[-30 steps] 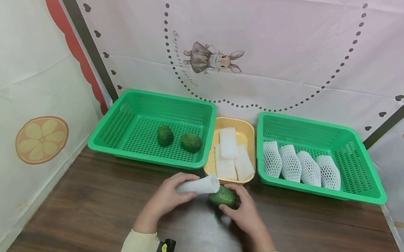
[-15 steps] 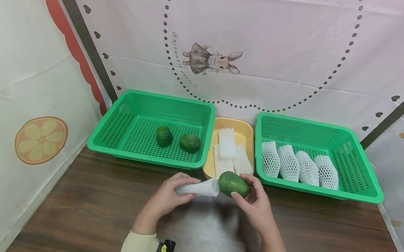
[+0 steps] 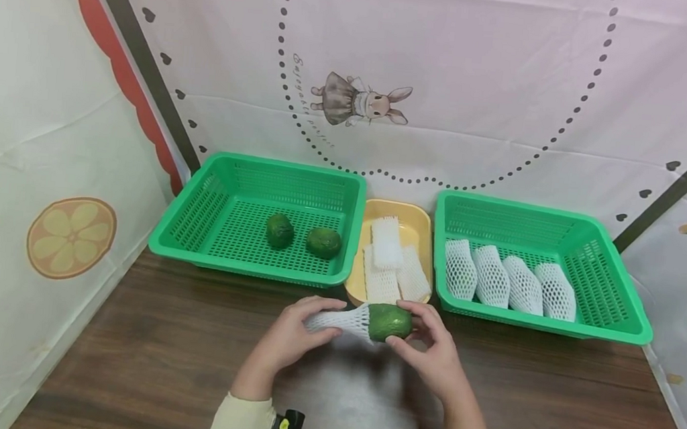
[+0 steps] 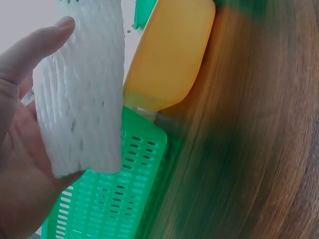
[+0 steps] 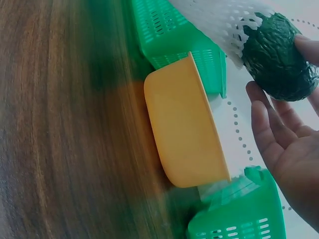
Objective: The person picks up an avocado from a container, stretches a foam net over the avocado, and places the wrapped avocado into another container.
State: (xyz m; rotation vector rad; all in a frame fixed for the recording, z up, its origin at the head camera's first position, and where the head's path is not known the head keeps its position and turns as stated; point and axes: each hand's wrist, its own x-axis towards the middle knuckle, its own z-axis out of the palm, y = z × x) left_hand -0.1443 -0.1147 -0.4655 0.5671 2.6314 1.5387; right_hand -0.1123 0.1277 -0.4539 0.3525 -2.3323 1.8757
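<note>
My left hand (image 3: 294,332) grips a white foam net sleeve (image 3: 341,320), which also fills much of the left wrist view (image 4: 84,94). A dark green avocado (image 3: 391,322) sits with its left end inside the sleeve's stretched mouth. My right hand (image 3: 434,349) holds the avocado's other end between thumb and fingers. In the right wrist view the net's open edge spreads over one end of the wrinkled avocado (image 5: 279,59). Both hands are above the table, in front of the yellow tray (image 3: 421,227).
The yellow tray bears several flat foam sleeves (image 3: 387,245). To its left, a green basket (image 3: 254,271) holds two bare avocados (image 3: 324,242). On its right, another green basket (image 3: 552,328) contains several net-wrapped fruits (image 3: 492,277). Printed cloth (image 3: 481,84) hangs behind the brown wooden table (image 3: 145,354).
My right hand has lifted the avocado off the table and brought it against the sleeve. The avocado's end is now inside the sleeve's mouth, which has widened. My left hand has barely moved.
</note>
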